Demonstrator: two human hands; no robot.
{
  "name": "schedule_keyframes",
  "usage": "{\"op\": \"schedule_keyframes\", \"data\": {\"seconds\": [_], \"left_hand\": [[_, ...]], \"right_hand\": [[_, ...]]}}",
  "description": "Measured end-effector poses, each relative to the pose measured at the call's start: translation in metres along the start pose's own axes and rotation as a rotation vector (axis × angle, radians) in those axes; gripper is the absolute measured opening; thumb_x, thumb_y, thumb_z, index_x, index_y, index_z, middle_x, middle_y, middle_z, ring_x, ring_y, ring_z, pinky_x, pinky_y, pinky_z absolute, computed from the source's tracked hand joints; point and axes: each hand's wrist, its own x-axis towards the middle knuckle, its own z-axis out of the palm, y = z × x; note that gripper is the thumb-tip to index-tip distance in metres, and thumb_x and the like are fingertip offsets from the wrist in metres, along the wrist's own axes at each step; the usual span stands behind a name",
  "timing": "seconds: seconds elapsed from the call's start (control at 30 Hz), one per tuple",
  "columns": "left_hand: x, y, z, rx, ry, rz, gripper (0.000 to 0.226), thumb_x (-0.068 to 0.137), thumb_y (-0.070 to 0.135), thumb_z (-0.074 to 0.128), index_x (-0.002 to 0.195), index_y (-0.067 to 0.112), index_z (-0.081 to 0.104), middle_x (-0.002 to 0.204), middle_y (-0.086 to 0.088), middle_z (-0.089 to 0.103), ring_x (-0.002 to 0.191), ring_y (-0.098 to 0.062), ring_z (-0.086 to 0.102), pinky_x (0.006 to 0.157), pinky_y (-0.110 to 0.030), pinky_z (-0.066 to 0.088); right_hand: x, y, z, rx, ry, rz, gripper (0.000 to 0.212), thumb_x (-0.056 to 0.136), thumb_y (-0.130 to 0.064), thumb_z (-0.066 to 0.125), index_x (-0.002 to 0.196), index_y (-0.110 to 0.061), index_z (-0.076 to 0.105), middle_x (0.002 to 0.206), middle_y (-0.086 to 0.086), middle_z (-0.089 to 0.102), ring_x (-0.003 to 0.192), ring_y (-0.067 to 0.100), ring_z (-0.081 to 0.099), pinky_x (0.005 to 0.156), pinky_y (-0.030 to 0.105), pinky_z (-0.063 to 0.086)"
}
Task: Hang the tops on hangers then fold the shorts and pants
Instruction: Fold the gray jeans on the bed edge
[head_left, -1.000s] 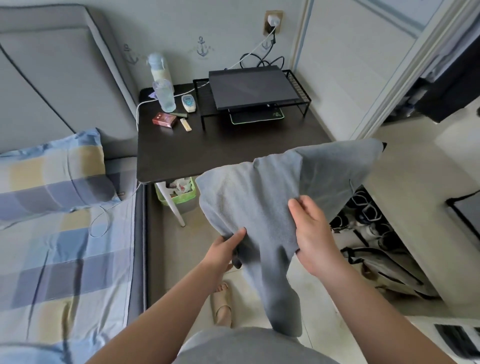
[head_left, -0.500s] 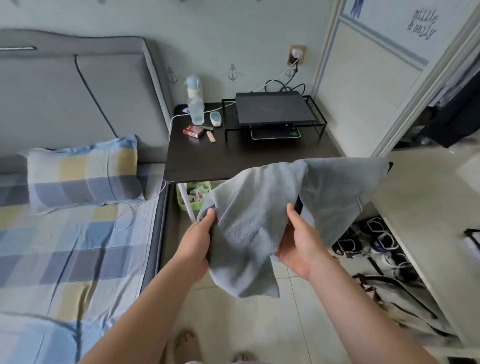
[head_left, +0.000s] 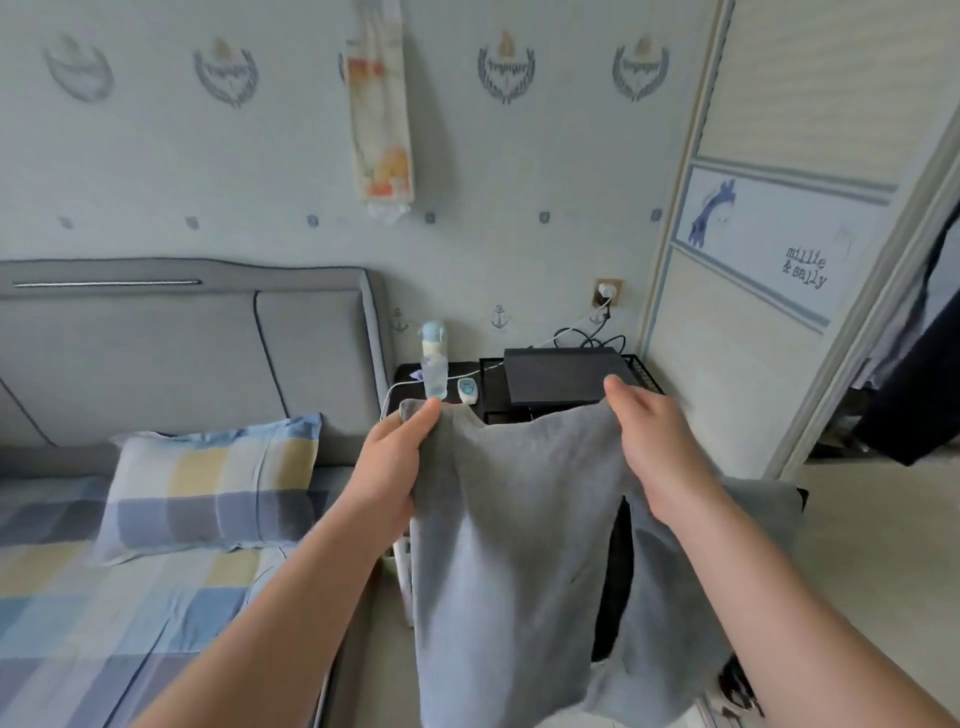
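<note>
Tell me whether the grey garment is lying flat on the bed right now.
No: the left hand and the right hand grip the grey garment by its top edge, and it hangs beside the bed.

Left hand (head_left: 393, 470), right hand (head_left: 655, 451) grip grey garment (head_left: 511, 540) aloft.

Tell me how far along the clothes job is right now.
Done: no hung top or folded pile shows in view. In hand: the left hand and right hand grip the top edge of a grey soft cloth garment, held up. Left: hanging or folding it; whether it is a top or bottoms is unclear.
</note>
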Motion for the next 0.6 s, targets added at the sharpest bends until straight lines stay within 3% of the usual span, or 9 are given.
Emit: {"op": "schedule_keyframes", "data": {"seconds": [0.03, 0.07, 0.17, 0.2, 0.27, 0.33, 0.4, 0.5, 0.6], "left_hand": [[0.003, 0.015, -0.001, -0.009, -0.025, 0.046, 0.023, 0.097, 0.029, 0.063, 0.087, 0.017, 0.080, 0.096, -0.013, 0.077, 0.087, -0.025, 0.075, 0.066, -0.033, 0.059], [0.005, 0.029, -0.002, -0.021, -0.051, 0.089, 0.022, 0.097, 0.024, 0.063, 0.085, 0.016, 0.080, 0.096, -0.014, 0.076, 0.086, -0.025, 0.075, 0.066, -0.033, 0.059], [0.011, 0.077, -0.004, -0.045, -0.105, 0.213, 0.023, 0.098, 0.014, 0.061, 0.083, 0.018, 0.079, 0.096, -0.014, 0.076, 0.085, -0.024, 0.075, 0.066, -0.032, 0.059], [0.012, 0.094, -0.005, -0.053, -0.115, 0.256, 0.023, 0.098, 0.012, 0.060, 0.086, 0.018, 0.079, 0.097, -0.014, 0.076, 0.086, -0.023, 0.075, 0.066, -0.030, 0.059], [0.012, 0.133, -0.008, -0.067, -0.130, 0.338, 0.017, 0.097, 0.010, 0.060, 0.097, 0.015, 0.077, 0.103, -0.013, 0.076, 0.092, -0.023, 0.075, 0.067, -0.029, 0.059], [0.008, 0.175, -0.015, -0.075, -0.143, 0.420, 0.018, 0.096, 0.008, 0.061, 0.105, 0.016, 0.074, 0.107, -0.011, 0.076, 0.095, -0.024, 0.074, 0.068, -0.030, 0.060], [-0.001, 0.217, -0.027, -0.079, -0.142, 0.498, 0.020, 0.096, 0.008, 0.061, 0.111, 0.017, 0.072, 0.109, -0.009, 0.076, 0.097, -0.024, 0.074, 0.069, -0.032, 0.060], [-0.021, 0.273, -0.054, -0.062, -0.114, 0.614, 0.024, 0.096, 0.009, 0.062, 0.115, 0.019, 0.070, 0.110, -0.007, 0.076, 0.098, -0.024, 0.074, 0.070, -0.033, 0.060], [-0.045, 0.318, -0.094, -0.009, -0.081, 0.729, 0.023, 0.095, 0.009, 0.063, 0.108, 0.025, 0.073, 0.108, -0.007, 0.076, 0.095, -0.024, 0.075, 0.068, -0.033, 0.060]], "right_hand": [[0.007, -0.016, 0.002, 0.021, 0.008, -0.038, 0.051, 0.101, -0.040, 0.051, 0.069, -0.002, 0.048, 0.062, 0.015, 0.034, 0.058, 0.028, 0.034, 0.090, 0.052, 0.042], [0.013, -0.032, 0.004, 0.041, 0.014, -0.079, 0.050, 0.102, -0.040, 0.051, 0.077, 0.004, 0.051, 0.068, 0.015, 0.036, 0.064, 0.028, 0.035, 0.075, 0.030, 0.018], [0.030, -0.081, 0.016, 0.082, 0.020, -0.180, 0.059, 0.102, -0.043, 0.050, 0.093, 0.015, 0.053, 0.077, 0.015, 0.044, 0.072, 0.030, 0.044, 0.073, 0.037, 0.040], [0.034, -0.099, 0.021, 0.087, 0.027, -0.218, 0.062, 0.102, -0.044, 0.049, 0.100, 0.018, 0.052, 0.078, 0.018, 0.047, 0.083, 0.051, 0.051, 0.075, 0.038, 0.043], [0.039, -0.138, 0.033, 0.114, 0.020, -0.301, 0.064, 0.103, -0.043, 0.048, 0.101, 0.020, 0.049, 0.082, 0.010, 0.049, 0.086, 0.014, 0.041, 0.074, 0.036, 0.038], [0.041, -0.180, 0.050, 0.146, 0.001, -0.373, 0.060, 0.103, -0.039, 0.049, 0.104, 0.021, 0.047, 0.086, 0.022, 0.060, 0.076, 0.035, 0.056, 0.077, 0.038, 0.044], [0.037, -0.221, 0.072, 0.205, -0.018, -0.428, 0.054, 0.104, -0.033, 0.049, 0.110, 0.020, 0.048, 0.103, 0.040, 0.059, 0.092, 0.052, 0.058, 0.085, 0.045, 0.051], [0.023, -0.276, 0.112, 0.303, -0.109, -0.473, 0.033, 0.102, -0.025, 0.054, 0.092, 0.002, 0.070, 0.089, 0.014, 0.073, 0.083, 0.024, 0.069, 0.081, 0.036, 0.052], [-0.002, -0.318, 0.158, 0.400, -0.341, -0.530, 0.020, 0.098, -0.016, 0.058, 0.091, -0.005, 0.074, 0.092, 0.010, 0.074, 0.086, 0.020, 0.069, 0.078, 0.034, 0.051]]}}
